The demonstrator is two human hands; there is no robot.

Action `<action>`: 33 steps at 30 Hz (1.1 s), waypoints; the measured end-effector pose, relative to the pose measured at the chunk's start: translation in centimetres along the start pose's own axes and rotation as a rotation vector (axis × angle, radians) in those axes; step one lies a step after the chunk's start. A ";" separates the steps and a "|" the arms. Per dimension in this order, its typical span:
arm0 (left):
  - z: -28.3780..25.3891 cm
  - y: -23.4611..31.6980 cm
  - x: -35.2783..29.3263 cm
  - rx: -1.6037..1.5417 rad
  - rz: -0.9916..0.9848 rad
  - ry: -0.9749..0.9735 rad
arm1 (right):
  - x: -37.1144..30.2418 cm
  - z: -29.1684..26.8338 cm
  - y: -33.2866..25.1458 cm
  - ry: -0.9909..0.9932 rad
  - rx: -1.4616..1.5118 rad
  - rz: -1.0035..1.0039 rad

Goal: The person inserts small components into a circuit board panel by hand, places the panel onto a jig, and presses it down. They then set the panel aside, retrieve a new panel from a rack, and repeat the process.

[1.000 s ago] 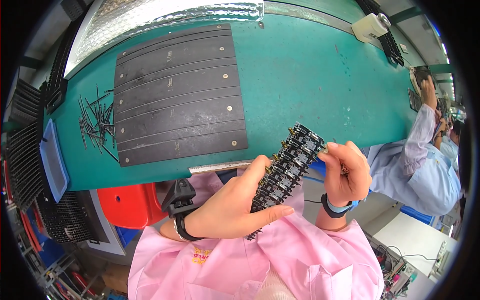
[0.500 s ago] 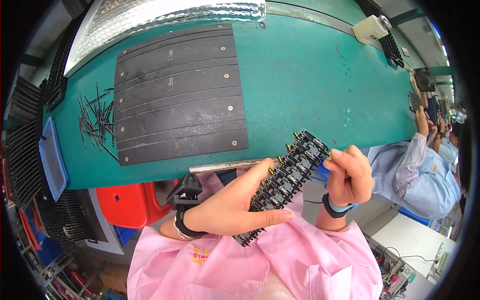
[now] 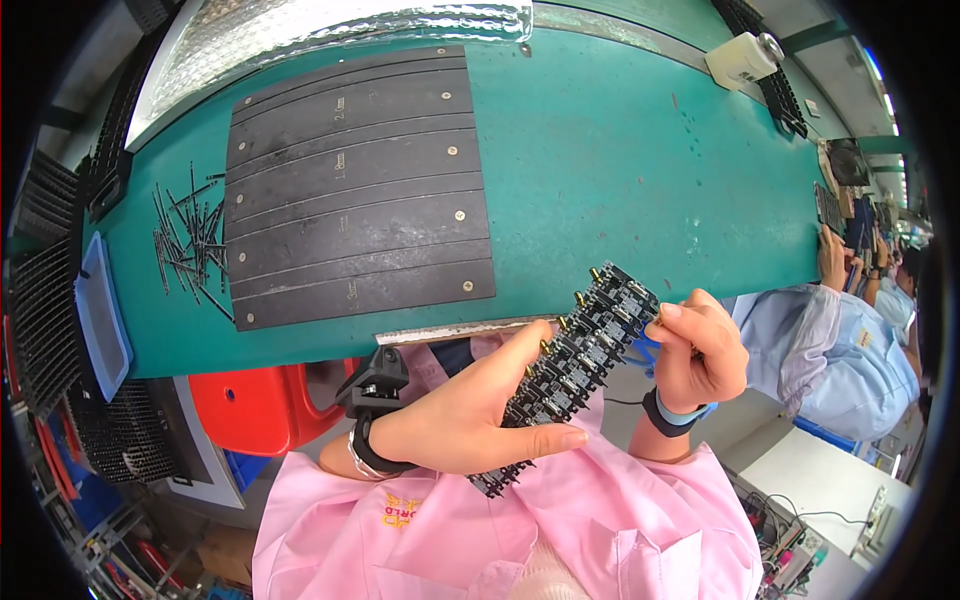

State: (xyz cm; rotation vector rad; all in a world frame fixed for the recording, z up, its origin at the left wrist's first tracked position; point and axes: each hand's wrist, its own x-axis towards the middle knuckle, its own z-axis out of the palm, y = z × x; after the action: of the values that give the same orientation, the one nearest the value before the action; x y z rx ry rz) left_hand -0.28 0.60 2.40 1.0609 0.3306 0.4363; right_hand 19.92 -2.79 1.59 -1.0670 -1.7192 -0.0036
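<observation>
A long panel of black circuit boards (image 3: 580, 352), crowded with small parts, slants in front of my chest. Several brass-coloured connectors stick out along its far left edge. My left hand (image 3: 470, 425) is closed round the panel's lower half, with the thumb lying across its face. At the upper right end, my right hand (image 3: 700, 350) is pinched, thumb and forefinger together right by the panel's edge. Something small and gold-coloured shows between its curled fingers, too small to name. Beyond the panel lies a black grooved plate (image 3: 360, 190) fixed with screws on the green bench top (image 3: 600, 150).
Thin black strips (image 3: 190, 240) lie heaped left of the plate. A blue tray (image 3: 103, 315) sits at the bench's left edge, a red stool (image 3: 250, 408) below. A white bottle (image 3: 742, 60) stands far right. A co-worker in light blue (image 3: 840, 350) sits at the right.
Almost nothing differs. Both hands and the panel keep nearly the same place, and my right fingers stay pinched at its edge. The co-worker's hand has shifted slightly.
</observation>
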 end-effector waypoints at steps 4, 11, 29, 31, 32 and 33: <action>0.0 -0.4 -0.1 0.019 0.015 -0.004 | -0.1 0.1 0.2 0.006 0.081 0.016; 0.0 -0.2 -0.2 -0.166 -0.097 0.126 | 0.0 -0.1 -1.2 0.360 0.802 0.654; 0.2 -0.5 0.0 -0.157 -0.119 0.221 | -0.5 1.2 -0.4 0.094 1.729 1.151; 0.3 -0.7 0.1 -0.140 -0.083 0.229 | -0.4 1.3 -0.7 0.095 1.715 1.184; 0.3 -0.7 0.1 -0.132 -0.065 0.232 | -0.4 1.3 -0.8 0.097 1.707 1.200; 0.3 -0.7 0.1 -0.132 -0.065 0.232 | -0.3 1.2 -0.8 0.096 1.707 1.199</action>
State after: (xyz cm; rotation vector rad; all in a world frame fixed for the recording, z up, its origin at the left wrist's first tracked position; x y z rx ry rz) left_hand 0.12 0.15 1.93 0.8703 0.5338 0.5176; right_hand 18.44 -2.90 1.21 -0.4784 -0.2771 1.7390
